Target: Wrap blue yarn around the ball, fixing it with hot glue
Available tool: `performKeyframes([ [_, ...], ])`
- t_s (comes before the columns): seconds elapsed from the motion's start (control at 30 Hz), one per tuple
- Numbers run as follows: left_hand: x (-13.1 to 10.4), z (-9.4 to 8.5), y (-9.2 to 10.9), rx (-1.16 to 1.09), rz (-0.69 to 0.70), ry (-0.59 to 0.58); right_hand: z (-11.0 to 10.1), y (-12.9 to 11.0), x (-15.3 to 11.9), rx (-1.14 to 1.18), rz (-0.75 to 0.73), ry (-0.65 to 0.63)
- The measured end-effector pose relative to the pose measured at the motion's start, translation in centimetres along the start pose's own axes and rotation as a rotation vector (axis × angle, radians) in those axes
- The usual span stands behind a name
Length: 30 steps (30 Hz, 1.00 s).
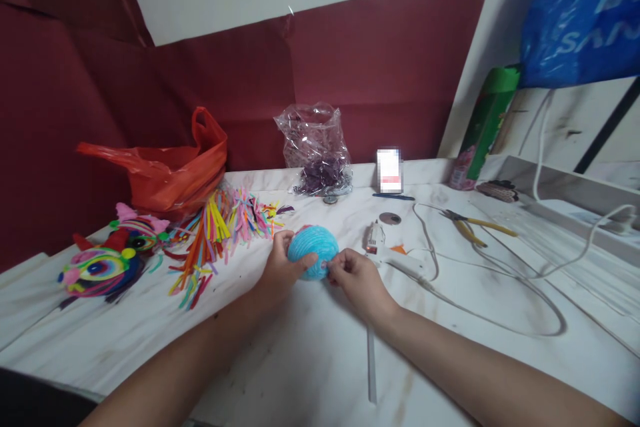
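Observation:
A light blue ball (314,245), its surface ribbed with wound fuzzy strands like pipe cleaners, is held just above the white marbled table (300,347). My left hand (285,260) is closed around its left side, the thumb across the front. At the ball's lower right, my right hand (354,273) has thumb and forefinger pinched together against the surface; what lies between them is too small to make out. A bit of red shows on the ball's top left. To the right of my hands lies a white glue gun (395,257) with its cord.
Colourful pipe cleaners (205,240) and fuzzy decorated figures (100,270) lie left, before a red plastic bag (170,173). Behind stand a clear bag (320,153) and a phone (390,170). Yellow-handled pliers (470,227), looping cords and a green spray can (487,123) are right.

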<state>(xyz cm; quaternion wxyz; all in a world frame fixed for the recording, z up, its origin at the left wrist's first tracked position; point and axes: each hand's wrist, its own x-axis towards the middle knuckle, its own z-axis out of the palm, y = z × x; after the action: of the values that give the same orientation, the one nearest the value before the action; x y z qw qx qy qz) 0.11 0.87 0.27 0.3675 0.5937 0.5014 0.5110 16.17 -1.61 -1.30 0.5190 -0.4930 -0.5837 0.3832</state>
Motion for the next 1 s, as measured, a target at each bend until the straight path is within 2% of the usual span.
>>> performKeyframes([
  [0.1, -0.1, -0.4, 0.8, 0.078, -0.014, -0.002, -0.2, -0.1, -0.1, -0.087, -0.057, 0.011],
  [0.27, -0.4, -0.4, 2.2, 0.069, 0.013, -0.103, -0.2, -0.4, -0.5, -0.196, -0.134, -0.033],
  [0.57, 0.2, -0.5, 0.9, 0.073, 0.019, -0.114, -0.2, -0.2, -0.4, -0.207, -0.128, -0.039],
  [0.8, 0.4, -0.8, 0.8, 0.170, 0.084, -0.112, -0.1, -0.2, -0.4, -0.213, -0.144, -0.072],
  [1.0, 0.7, -1.7, 1.3, 0.238, 0.049, -0.207, -0.2, -0.5, -0.4, -0.230, -0.166, -0.102],
])
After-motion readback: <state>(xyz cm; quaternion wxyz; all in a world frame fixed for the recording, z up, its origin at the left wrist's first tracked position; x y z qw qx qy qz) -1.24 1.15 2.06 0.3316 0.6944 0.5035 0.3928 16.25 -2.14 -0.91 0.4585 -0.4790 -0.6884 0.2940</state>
